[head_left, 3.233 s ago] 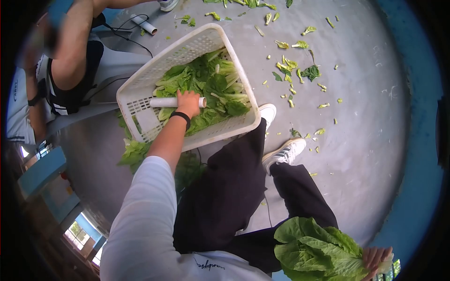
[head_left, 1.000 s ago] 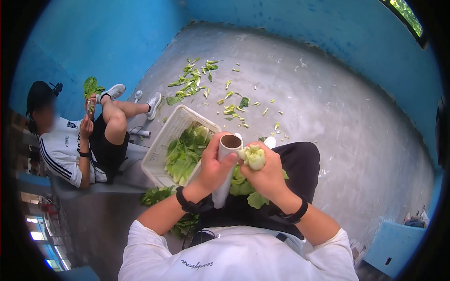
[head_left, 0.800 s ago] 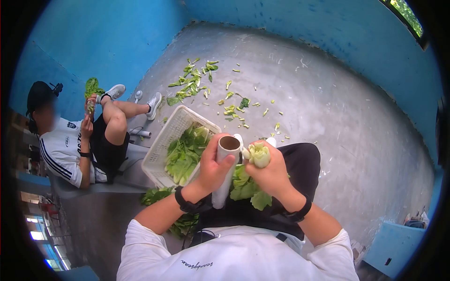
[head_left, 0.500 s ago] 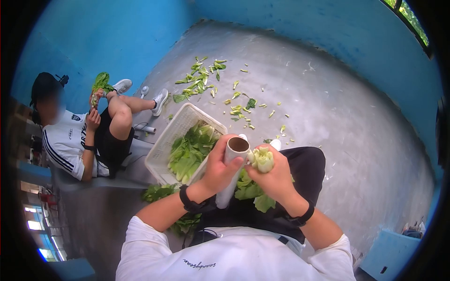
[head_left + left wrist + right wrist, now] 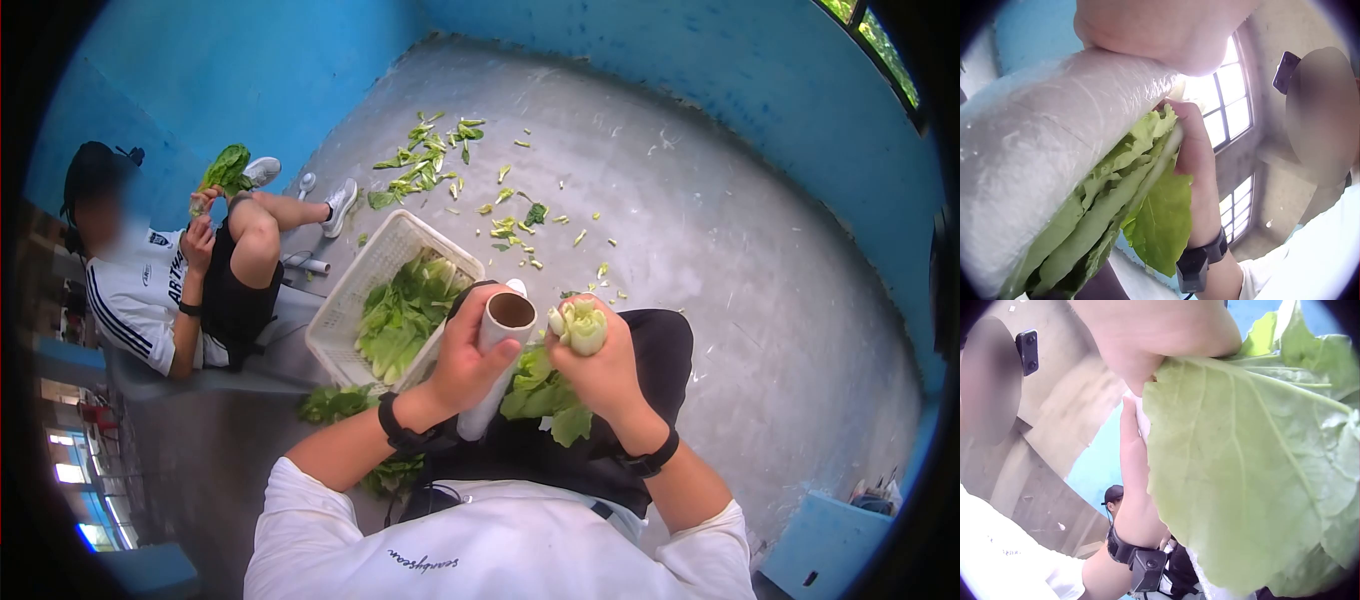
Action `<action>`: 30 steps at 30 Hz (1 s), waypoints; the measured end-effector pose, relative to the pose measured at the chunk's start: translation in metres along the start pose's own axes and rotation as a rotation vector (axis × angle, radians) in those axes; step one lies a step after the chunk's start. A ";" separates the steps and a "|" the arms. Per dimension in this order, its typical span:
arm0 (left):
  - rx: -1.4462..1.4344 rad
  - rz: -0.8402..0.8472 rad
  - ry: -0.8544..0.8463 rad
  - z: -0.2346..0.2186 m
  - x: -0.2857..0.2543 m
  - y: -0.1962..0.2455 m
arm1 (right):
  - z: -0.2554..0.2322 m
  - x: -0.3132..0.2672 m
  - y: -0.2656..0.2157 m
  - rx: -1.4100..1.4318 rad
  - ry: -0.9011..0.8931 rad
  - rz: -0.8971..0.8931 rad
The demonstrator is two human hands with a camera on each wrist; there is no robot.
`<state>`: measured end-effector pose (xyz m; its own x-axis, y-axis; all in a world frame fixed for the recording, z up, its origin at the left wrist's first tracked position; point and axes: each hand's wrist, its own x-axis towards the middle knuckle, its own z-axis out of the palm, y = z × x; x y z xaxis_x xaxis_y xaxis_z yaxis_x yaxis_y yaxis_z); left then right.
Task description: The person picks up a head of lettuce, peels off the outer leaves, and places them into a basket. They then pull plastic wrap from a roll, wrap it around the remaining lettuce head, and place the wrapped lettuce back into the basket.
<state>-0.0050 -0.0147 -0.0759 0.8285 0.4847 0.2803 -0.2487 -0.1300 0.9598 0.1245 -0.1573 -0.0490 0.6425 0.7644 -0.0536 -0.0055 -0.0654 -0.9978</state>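
My left hand point(image 5: 462, 350) grips a roll of clear plastic wrap point(image 5: 486, 405) around its upper part. It stands nearly upright over my lap, with the cardboard core's hollow end facing up. In the left wrist view the film of the wrap roll point(image 5: 1054, 144) looks shiny and smooth. Just to the right, my right hand point(image 5: 608, 365) holds a bunch of leafy greens point(image 5: 583, 328) by the stems. The cut stem ends point up and the leaves hang below the fist. Broad leaves of the bunch point(image 5: 1241, 456) fill much of the right wrist view.
A white plastic basket point(image 5: 335, 325) with leafy greens point(image 5: 405, 320) stands left of my knees. More greens point(image 5: 335, 405) lie beside it. Trimmed scraps point(image 5: 420, 165) litter the floor. Another person point(image 5: 135, 300) sits at left holding greens point(image 5: 228, 168). A blue box point(image 5: 825, 545) is at lower right.
The wrap roll came out of the basket in my left hand, and the greens rose from low right to beside it. Lately my right hand moved slightly right, away from the roll.
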 end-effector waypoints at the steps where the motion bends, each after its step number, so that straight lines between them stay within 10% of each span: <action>1: 0.000 0.002 -0.011 0.000 0.000 0.000 | -0.001 0.000 -0.001 -0.010 -0.003 -0.003; 17: 0.085 0.049 0.026 -0.001 -0.001 0.007 | 0.019 -0.008 -0.010 -0.145 0.055 -0.032; 30: -0.580 -0.512 -0.431 -0.018 0.008 -0.013 | -0.015 -0.023 -0.029 -0.032 -0.175 0.097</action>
<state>-0.0041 0.0070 -0.0861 0.9958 -0.0197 -0.0893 0.0861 0.5290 0.8442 0.1217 -0.1824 -0.0188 0.4969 0.8534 -0.1577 -0.0348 -0.1619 -0.9862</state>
